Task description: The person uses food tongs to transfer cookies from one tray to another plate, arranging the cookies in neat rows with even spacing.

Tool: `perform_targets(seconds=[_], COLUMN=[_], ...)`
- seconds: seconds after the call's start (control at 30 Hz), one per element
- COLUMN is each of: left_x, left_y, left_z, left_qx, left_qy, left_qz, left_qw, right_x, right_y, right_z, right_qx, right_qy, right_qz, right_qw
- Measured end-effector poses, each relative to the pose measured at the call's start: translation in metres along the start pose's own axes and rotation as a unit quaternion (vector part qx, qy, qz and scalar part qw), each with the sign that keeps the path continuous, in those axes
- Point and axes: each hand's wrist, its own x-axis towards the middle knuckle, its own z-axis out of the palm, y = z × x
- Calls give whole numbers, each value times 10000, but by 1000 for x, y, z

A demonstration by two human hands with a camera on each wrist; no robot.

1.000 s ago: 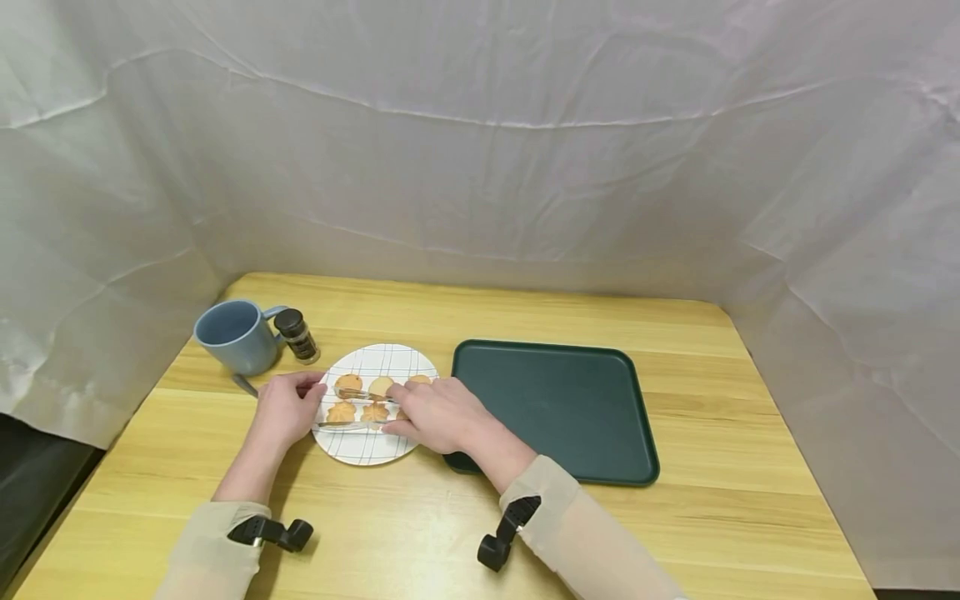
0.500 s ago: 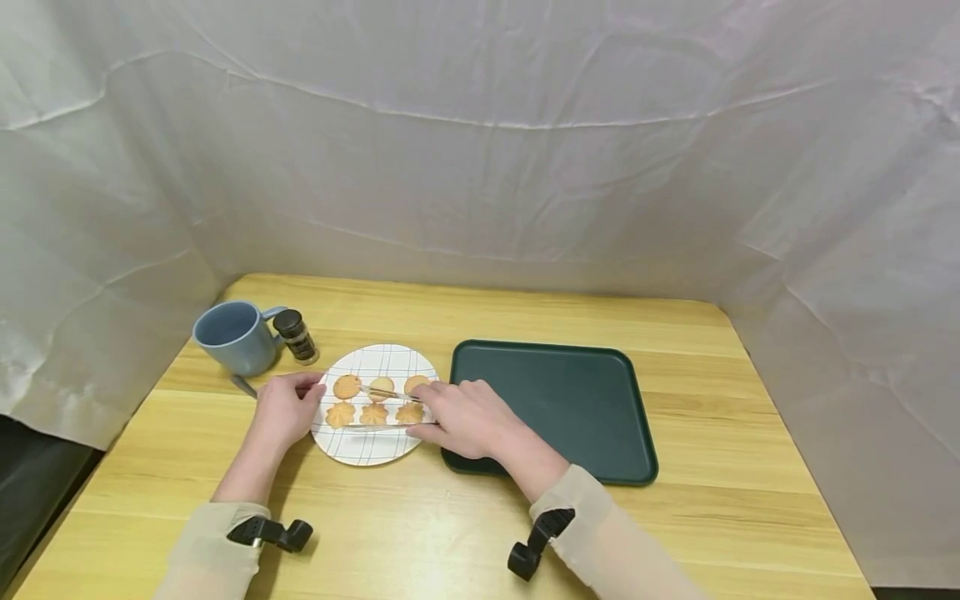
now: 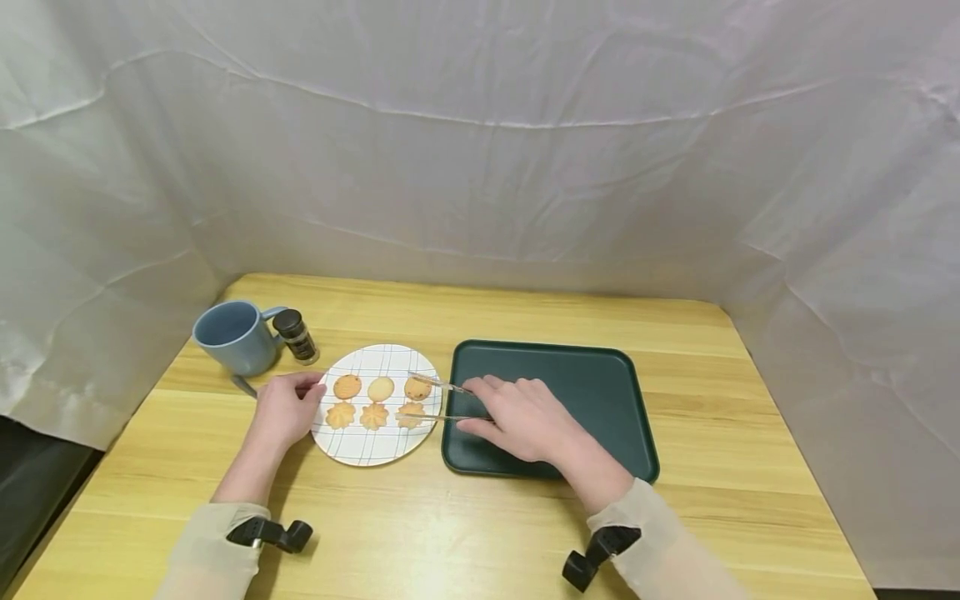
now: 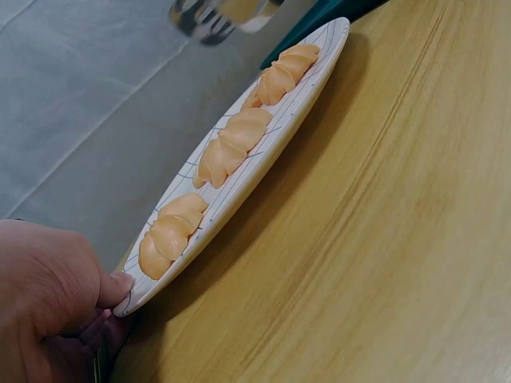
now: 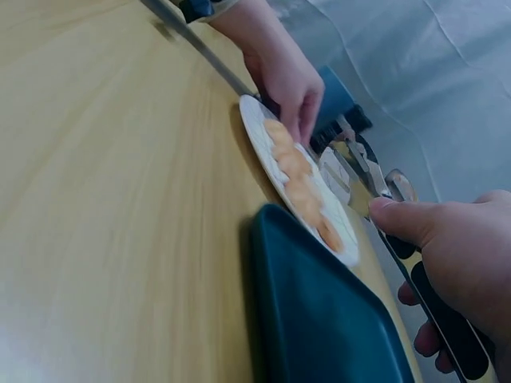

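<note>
My left hand [image 3: 287, 406] pinches the left rim of a round white plate [image 3: 367, 450] with a checked pattern; its thumb [image 4: 116, 289] lies on the rim in the left wrist view. Two rows of cookies sit on the plate: three round ones at the back, such as the pale cookie [image 3: 381, 388], and three flower-shaped ones in front, such as the middle cookie [image 3: 374, 417]. My right hand [image 3: 525, 419] holds metal tongs [image 3: 442, 384] with black grips [image 5: 451, 319], above the dark green tray [image 3: 555, 358]. The tongs' arms are spread, their tips over the rightmost cookies.
Behind my left hand stand a blue mug [image 3: 238, 342] and a small black-capped jar [image 3: 298, 337]. A grey handle-like end [image 3: 243, 385] pokes out left of that hand. Pale cloth [image 3: 480, 183] hangs around the back and sides of the wooden table [image 3: 375, 533].
My right hand has drawn the tongs rightward, from across the cookies to over the tray, uncovering most of the cookies. The left hand and the plate have stayed put.
</note>
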Motion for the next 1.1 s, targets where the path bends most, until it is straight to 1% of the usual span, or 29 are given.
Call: perform_targets(seconds=[0.2,0.43,0.6,0.73,0.83,0.93,1.1], left_x=[0,0,1,2,2,2,2], left_y=[1,-2,-3,-3,-2,-2,-3], left_z=[0,1,1,0,0,0,1], left_qx=[-20,-15,-6,27,51,58,85], left_qy=[5,28,9,-23,-63,-77,-22], left_qz=[19,70,101,76,37,10,74], left_qw=[10000,10000,9999,10000,10000,10000,9999], right_x=[-23,-52,-73,-90,-105,-119,-139], right_y=[22,45,66,85,99,112,131], right_z=[-7,-20,-28,-34,-39,-43,-46], right_qx=[-160,97,214,435,495,464,413], right_qy=[118,252,424,443,448,512,617], right_qz=[404,941,1280,1635,1951,2185,2487], right_qw=[9990,9952,9906,9846,9785,9734,9657])
